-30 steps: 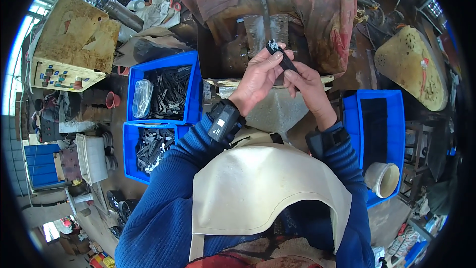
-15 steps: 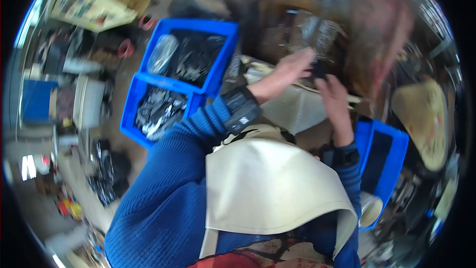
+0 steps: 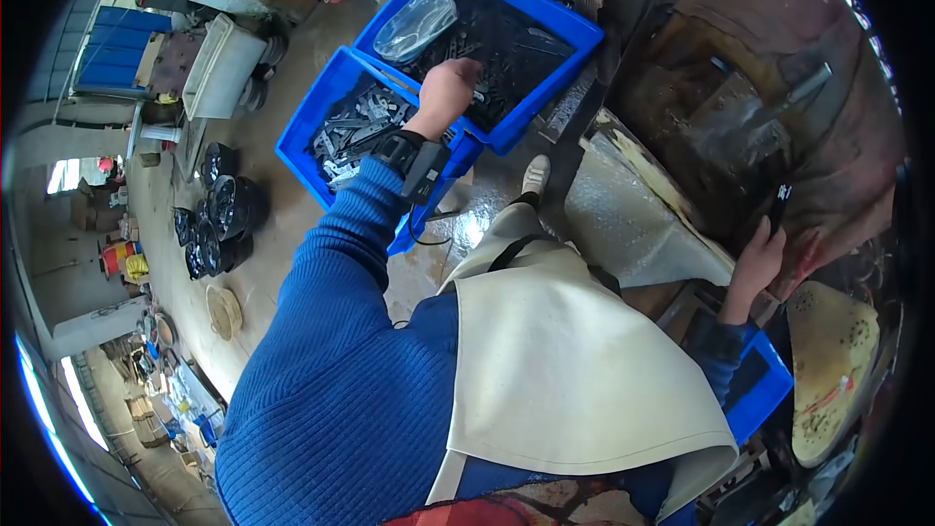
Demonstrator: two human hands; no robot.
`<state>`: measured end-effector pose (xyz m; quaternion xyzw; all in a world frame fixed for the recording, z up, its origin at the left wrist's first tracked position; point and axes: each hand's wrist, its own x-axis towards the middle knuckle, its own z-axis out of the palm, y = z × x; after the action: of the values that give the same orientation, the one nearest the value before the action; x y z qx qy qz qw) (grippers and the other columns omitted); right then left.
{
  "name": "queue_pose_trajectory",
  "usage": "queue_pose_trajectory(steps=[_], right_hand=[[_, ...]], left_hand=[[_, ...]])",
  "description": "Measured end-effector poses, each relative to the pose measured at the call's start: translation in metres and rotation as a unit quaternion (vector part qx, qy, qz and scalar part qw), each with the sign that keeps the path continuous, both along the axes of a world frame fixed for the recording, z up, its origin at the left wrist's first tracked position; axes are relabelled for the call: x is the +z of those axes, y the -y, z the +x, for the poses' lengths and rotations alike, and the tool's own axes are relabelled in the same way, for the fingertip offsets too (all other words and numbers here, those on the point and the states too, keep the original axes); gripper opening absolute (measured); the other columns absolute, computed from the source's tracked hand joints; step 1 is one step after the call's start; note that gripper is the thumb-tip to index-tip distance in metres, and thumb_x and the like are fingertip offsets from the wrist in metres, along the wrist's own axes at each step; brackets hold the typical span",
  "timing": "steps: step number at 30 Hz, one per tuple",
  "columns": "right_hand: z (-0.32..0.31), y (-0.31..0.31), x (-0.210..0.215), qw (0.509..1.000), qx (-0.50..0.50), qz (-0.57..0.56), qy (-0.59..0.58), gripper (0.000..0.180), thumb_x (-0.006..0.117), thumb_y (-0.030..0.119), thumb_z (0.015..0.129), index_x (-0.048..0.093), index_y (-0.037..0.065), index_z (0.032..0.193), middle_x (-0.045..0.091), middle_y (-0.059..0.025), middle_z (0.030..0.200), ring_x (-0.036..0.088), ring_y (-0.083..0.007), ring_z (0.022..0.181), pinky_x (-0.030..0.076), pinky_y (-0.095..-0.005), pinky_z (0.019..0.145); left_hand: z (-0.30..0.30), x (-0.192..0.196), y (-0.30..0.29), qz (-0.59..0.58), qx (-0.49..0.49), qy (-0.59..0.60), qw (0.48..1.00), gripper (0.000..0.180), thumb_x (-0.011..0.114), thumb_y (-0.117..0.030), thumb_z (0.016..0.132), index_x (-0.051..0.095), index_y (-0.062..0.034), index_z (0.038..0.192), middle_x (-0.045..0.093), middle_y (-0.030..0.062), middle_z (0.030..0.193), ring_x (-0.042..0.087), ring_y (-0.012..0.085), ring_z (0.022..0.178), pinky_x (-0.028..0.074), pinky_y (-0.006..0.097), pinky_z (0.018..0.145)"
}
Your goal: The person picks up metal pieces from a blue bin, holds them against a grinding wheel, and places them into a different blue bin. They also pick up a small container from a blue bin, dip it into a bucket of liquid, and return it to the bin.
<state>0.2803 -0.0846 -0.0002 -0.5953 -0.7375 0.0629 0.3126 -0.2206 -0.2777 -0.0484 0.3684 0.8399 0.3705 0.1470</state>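
My left hand (image 3: 448, 95) is over the upper blue bin (image 3: 594, 31), its fingers curled down at the dark flat pieces (image 3: 502, 63) inside. Whatever its fingertips pinch is hidden. A clear plastic bag (image 3: 416, 24) lies in the same bin, beyond that hand. Below it, a second blue bin (image 3: 292, 141) holds many grey and black flat metal-looking pieces (image 3: 355, 131). Off to the right, my right hand (image 3: 758, 268) grips a small black flat piece (image 3: 781, 206) with pale marks, sticking up from between thumb and fingers beside the brown, worn work surface (image 3: 682, 102).
A padded board (image 3: 638, 214) edges the work surface in front of me. Another blue bin (image 3: 774, 385) stands under my right forearm. A yellowish stool seat (image 3: 833, 360) is at the far right. Black bags (image 3: 229, 209) and a basket (image 3: 224, 312) are on the floor at left.
My view has turned left. Both hands were close together over the work surface; the left has moved away to the upper blue bin, while the right has stayed by the surface with a black piece.
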Motion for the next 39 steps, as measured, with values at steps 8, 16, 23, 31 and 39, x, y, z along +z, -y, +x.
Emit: queue_pose_trajectory(steps=[8, 16, 23, 31, 39], right_hand=[[-0.005, -0.014, -0.002, 0.999, -0.046, 0.001, -0.013, 0.034, 0.056, 0.03, 0.096, 0.061, -0.003, 0.104, 0.064, -0.0267, 0.088, 0.062, -0.0418, 0.082, 0.048, -0.0425, 0.07], [-0.009, -0.018, -0.006, 0.994, -0.106, -0.023, 0.0, 0.029, 0.056, 0.029, 0.096, 0.061, 0.001, 0.104, 0.064, -0.0234, 0.082, 0.062, -0.0419, 0.077, 0.047, -0.0444, 0.066], [-0.018, -0.022, 0.008, 0.989, -0.132, -0.064, 0.018, 0.027, 0.055, 0.029, 0.096, 0.06, 0.003, 0.101, 0.062, -0.0236, 0.08, 0.059, -0.0445, 0.076, 0.046, -0.0476, 0.065], [0.015, -0.046, 0.013, 0.983, -0.11, -0.093, -0.116, 0.026, 0.057, 0.027, 0.095, 0.058, 0.001, 0.095, 0.061, -0.0137, 0.07, 0.059, -0.032, 0.063, 0.045, -0.0412, 0.058], [-0.03, -0.095, 0.153, 0.953, 0.045, 0.03, -0.297, 0.024, 0.065, 0.024, 0.091, 0.059, 0.001, 0.093, 0.052, 0.0015, 0.063, 0.044, -0.0083, 0.056, 0.039, -0.0273, 0.052]], left_hand=[[-0.022, -0.05, -0.077, -0.175, -0.231, -0.392, 0.873, 0.017, 0.061, -0.013, 0.077, 0.072, -0.0134, 0.09, 0.064, 0.007, 0.096, 0.062, 0.0271, 0.094, 0.051, 0.039, 0.07], [-0.045, -0.087, -0.091, -0.219, -0.389, -0.542, 0.711, 0.013, 0.059, -0.012, 0.077, 0.07, -0.0099, 0.085, 0.063, 0.0077, 0.1, 0.059, 0.0263, 0.097, 0.046, 0.04, 0.077], [-0.035, -0.065, -0.101, -0.275, -0.443, -0.534, 0.666, 0.016, 0.055, -0.015, 0.083, 0.065, -0.0119, 0.096, 0.064, 0.0075, 0.095, 0.062, 0.0259, 0.093, 0.045, 0.04, 0.076], [-0.021, -0.061, -0.118, -0.204, -0.266, -0.317, 0.887, 0.015, 0.054, -0.019, 0.088, 0.059, -0.0117, 0.101, 0.066, 0.0113, 0.083, 0.065, 0.0332, 0.076, 0.05, 0.045, 0.067], [0.046, 0.049, -0.094, 0.157, -0.01, 0.151, 0.976, 0.013, 0.047, -0.016, 0.096, 0.052, -0.0045, 0.1, 0.062, 0.0079, 0.076, 0.055, 0.0166, 0.053, 0.048, 0.03, 0.05]])
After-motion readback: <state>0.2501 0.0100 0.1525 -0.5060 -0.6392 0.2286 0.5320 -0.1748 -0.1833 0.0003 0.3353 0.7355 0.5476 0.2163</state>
